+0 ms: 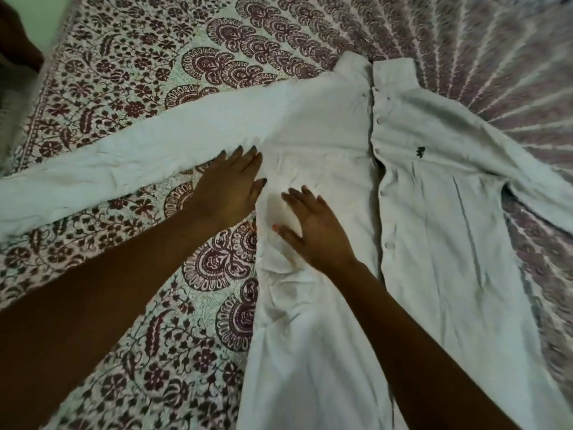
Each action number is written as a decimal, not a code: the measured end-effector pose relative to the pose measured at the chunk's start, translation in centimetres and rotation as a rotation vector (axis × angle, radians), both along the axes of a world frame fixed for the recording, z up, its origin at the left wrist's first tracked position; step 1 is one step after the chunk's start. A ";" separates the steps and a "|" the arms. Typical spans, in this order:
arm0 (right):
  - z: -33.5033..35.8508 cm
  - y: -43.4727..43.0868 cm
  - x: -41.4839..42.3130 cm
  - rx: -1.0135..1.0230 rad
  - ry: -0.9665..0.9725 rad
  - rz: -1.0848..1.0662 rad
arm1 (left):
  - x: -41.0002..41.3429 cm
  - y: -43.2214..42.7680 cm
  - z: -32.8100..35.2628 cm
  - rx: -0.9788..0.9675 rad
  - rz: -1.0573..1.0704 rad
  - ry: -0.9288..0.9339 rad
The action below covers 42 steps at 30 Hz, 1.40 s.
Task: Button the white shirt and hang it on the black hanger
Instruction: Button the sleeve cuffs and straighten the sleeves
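White shirt (325,144) with small dark chest emblem (420,152); bedspread (148,97) off-white, printed with maroon floral and paisley motifs.

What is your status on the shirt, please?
Both open: left hand, right hand flat on white shirt. Shirt spread front-up on bedspread; buttoning unclear. No hanger in view.

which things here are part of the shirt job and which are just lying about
Job: white shirt, its buttons, left hand and right hand resting flat on it. The black hanger is not in view.
Lying about: patterned bedspread, dark object at the top left corner.
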State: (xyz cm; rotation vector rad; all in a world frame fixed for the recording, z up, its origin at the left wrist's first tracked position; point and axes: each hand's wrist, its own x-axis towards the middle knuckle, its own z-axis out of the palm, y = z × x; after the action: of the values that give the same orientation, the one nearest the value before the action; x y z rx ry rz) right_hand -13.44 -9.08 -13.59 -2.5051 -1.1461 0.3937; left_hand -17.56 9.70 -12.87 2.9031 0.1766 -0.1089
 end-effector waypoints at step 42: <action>-7.1 -20.6 8.4 -0.140 -0.117 0.371 | 18.3 -21.0 -7.4 0.060 0.038 0.062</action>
State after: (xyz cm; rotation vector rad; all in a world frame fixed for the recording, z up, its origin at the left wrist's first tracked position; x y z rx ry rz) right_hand -5.00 -29.70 -20.66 -2.4551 -1.6922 0.4405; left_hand 0.73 -11.35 -20.29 2.9567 0.2499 -0.1898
